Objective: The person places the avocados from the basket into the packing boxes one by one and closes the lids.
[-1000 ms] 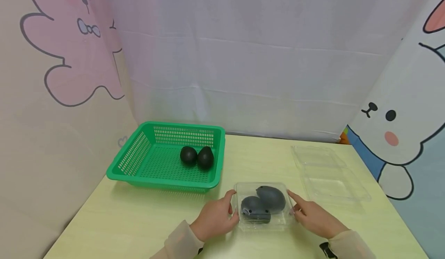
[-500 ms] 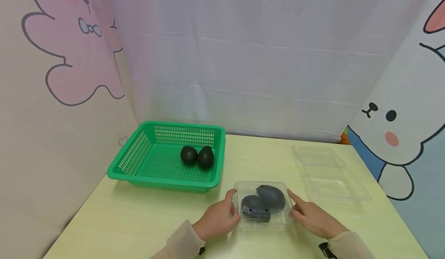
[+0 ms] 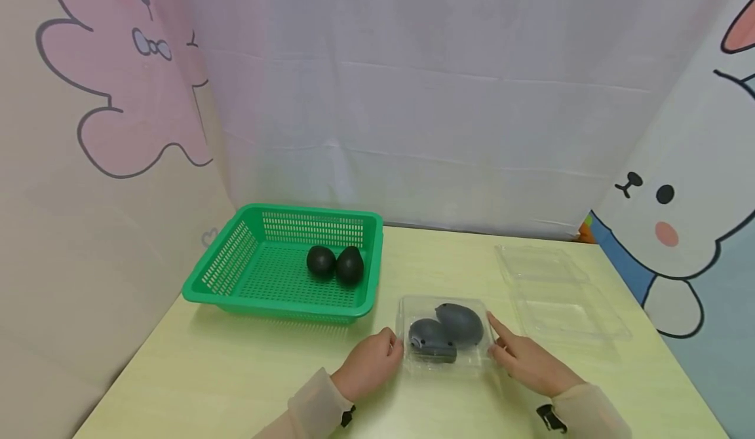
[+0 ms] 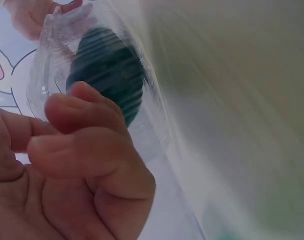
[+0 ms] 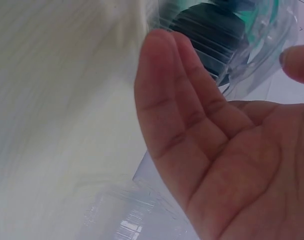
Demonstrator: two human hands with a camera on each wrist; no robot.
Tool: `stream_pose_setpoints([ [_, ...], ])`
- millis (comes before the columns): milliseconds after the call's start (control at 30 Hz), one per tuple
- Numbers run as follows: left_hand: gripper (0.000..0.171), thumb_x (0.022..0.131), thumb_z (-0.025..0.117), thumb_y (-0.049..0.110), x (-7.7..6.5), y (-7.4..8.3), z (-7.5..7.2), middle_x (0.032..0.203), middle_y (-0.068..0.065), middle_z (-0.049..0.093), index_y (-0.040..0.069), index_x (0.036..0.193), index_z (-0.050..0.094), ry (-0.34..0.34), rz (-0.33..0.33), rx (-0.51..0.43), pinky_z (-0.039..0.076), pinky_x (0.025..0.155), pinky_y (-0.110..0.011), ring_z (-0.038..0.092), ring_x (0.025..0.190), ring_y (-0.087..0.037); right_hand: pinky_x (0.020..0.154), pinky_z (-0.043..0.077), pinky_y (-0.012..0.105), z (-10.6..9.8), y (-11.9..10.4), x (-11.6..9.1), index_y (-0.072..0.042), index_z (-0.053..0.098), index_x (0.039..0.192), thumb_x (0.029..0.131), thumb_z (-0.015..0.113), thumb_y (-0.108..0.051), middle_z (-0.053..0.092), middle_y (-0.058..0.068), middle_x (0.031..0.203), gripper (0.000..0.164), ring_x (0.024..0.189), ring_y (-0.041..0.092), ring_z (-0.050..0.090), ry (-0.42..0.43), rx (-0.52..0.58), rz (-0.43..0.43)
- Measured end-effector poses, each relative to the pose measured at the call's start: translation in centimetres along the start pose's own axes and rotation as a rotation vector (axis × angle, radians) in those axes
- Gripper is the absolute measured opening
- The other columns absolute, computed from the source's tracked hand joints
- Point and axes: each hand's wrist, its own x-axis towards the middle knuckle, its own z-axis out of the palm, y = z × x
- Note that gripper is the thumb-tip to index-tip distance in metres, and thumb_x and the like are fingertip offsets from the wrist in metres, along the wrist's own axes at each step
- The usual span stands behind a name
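Observation:
A clear plastic clamshell box (image 3: 414, 309) stands on the table with its lid over two dark avocados (image 3: 460, 325). At its left edge is my left hand (image 3: 367, 363), fingers curled in. The left wrist view puts those curled fingers in front of the box, with no part of it visibly gripped; whether the thumb touches the rim is hidden. Along the right side my right hand (image 3: 533, 363) rests nearly straight fingers against the box. In the right wrist view its palm faces the camera, the thumb apart from the fingers, and a dark avocado (image 5: 212, 35) shows through the plastic.
At the back left stands a green slotted basket (image 3: 271, 309) holding two black avocados (image 3: 350, 266). A second clear clamshell box (image 3: 566, 314) lies spread out at the back right. Printed cloth walls (image 3: 413, 118) border the table at the back and sides.
The clamshell box has shifted slightly away from me. My left fingers have gone from spread along its side to curled together; the right hand has stayed at its side.

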Motion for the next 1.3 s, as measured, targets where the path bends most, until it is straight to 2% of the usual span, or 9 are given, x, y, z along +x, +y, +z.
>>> stream_pose_setpoints([
  [133,0.03,0.104,0.036,0.019,0.25,-0.08,-0.04,0.065,0.002,0.04,0.011,0.079,0.048,-0.045,-0.001,-0.088,0.033,0.054,-0.026,0.034,0.056,-0.011,0.065,0.045,0.037,-0.15,0.13,0.31,-0.002,0.011,0.155,0.102,0.045,-0.036,0.062,0.004,0.098,0.071,0.07,0.017,0.055,0.001,0.011,-0.014],
  [333,0.016,0.096,0.046,0.018,0.33,-0.03,-0.21,0.069,0.002,0.042,0.009,0.083,0.047,-0.104,-0.043,-0.204,0.032,0.057,-0.025,0.039,0.061,-0.011,0.065,0.046,0.038,-0.29,0.27,0.48,0.0,0.012,0.154,0.102,0.045,-0.034,0.062,0.005,0.099,0.071,0.07,0.017,0.055,0.008,0.011,-0.036],
  [600,0.024,0.093,0.047,0.022,0.33,0.38,0.02,0.061,0.0,0.051,0.01,0.072,0.05,-0.166,-0.128,-0.232,0.034,0.052,-0.028,0.042,0.052,-0.015,0.064,0.044,0.036,-0.21,0.22,0.45,0.001,0.012,0.154,0.103,0.045,-0.033,0.06,0.004,0.093,0.069,0.069,0.015,0.053,0.014,0.002,-0.035],
  [800,0.023,0.089,0.047,0.018,0.45,0.31,0.25,0.056,0.001,0.051,0.01,0.068,0.051,-0.177,-0.136,-0.259,0.035,0.051,-0.028,0.042,0.048,-0.014,0.061,0.041,0.033,-0.2,0.34,0.22,0.002,0.008,0.154,0.104,0.041,-0.03,0.056,0.003,0.077,0.068,0.062,0.016,0.05,-0.005,0.009,-0.071],
  [1033,0.022,0.089,0.046,0.018,0.63,0.22,-0.02,0.053,0.003,0.047,0.011,0.069,0.05,-0.224,-0.141,-0.305,0.029,0.045,-0.028,0.034,0.044,-0.013,0.065,0.041,0.034,-0.14,0.18,0.23,-0.002,0.003,0.155,0.105,0.039,-0.029,0.056,0.003,0.074,0.068,0.062,0.018,0.052,-0.024,0.053,-0.054],
  [1300,0.022,0.089,0.049,0.016,0.27,0.54,0.04,0.053,0.003,0.046,0.012,0.067,0.048,-0.205,-0.146,-0.315,0.029,0.045,-0.028,0.035,0.044,-0.013,0.068,0.043,0.035,-0.06,0.54,0.23,-0.004,-0.002,0.155,0.105,0.039,-0.031,0.056,0.005,0.078,0.07,0.064,0.021,0.053,-0.057,0.126,-0.058],
])
